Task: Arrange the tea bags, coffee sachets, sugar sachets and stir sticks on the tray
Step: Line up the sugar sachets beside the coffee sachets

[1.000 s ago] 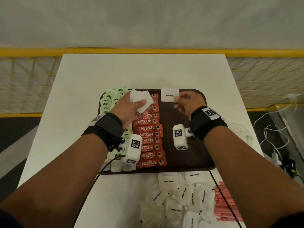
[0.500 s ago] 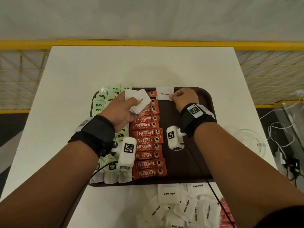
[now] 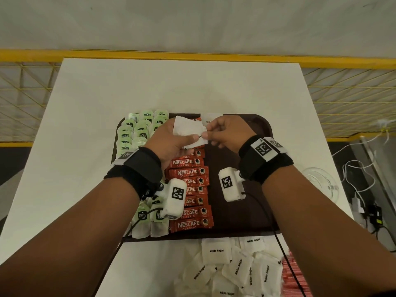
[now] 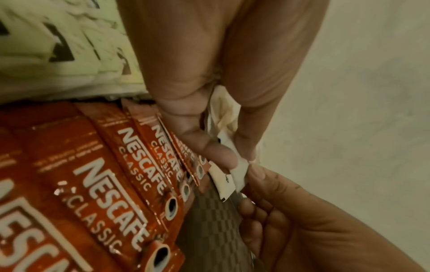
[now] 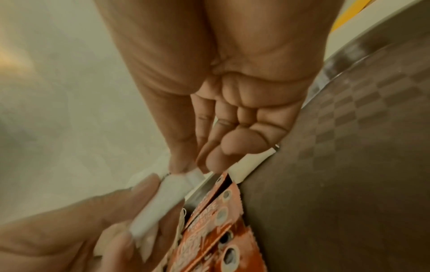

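A dark brown tray point(image 3: 252, 211) holds green tea bags point(image 3: 137, 133) on its left and a column of red Nescafe coffee sachets point(image 3: 188, 213) in the middle. One white sugar sachet point(image 3: 212, 117) lies at the tray's far edge, right of the coffee column. Above the column, my left hand point(image 3: 188, 142) grips a small stack of white sugar sachets point(image 3: 186, 130) between thumb and fingers. My right hand point(image 3: 209, 131) pinches the stack's right edge point(image 4: 239, 176) with thumb and forefinger. In the right wrist view the pinched sachets point(image 5: 163, 198) sit above the laid sachet point(image 5: 251, 162).
A loose pile of white sugar sachets point(image 3: 235, 269) lies on the white table in front of the tray. Red stir sticks point(image 3: 292, 275) lie at its right. A clear glass bowl point(image 3: 321, 185) stands right of the tray. The tray's right half point(image 5: 349, 165) is bare.
My right hand laid one sugar sachet at the tray's far edge, let go, and came back left to pinch the stack in my left hand. The left hand barely moved.
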{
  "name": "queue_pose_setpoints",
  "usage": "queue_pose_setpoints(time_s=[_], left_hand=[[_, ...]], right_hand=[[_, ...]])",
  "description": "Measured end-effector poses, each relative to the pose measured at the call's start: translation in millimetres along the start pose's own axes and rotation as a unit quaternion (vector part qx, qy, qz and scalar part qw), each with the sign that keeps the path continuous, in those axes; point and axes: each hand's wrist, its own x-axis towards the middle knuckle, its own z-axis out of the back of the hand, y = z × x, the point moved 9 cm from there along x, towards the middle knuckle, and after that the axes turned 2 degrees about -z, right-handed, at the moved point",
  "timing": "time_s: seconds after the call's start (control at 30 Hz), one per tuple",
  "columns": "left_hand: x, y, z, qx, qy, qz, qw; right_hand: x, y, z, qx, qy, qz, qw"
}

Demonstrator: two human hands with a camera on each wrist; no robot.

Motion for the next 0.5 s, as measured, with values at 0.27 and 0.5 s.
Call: queue_pose_setpoints(time_s=[0.27,0.5], left_hand=[[5,-7,3,-0.031,-0.033,0.004,0.999],[3,-4,24,-0.031,-0.058,0.020,0.998]], right_hand=[[5,-22,17,0.080,-0.062,-0.020,0.995],[17,-49,41,-0.007,-0.141,-0.060,0.988]])
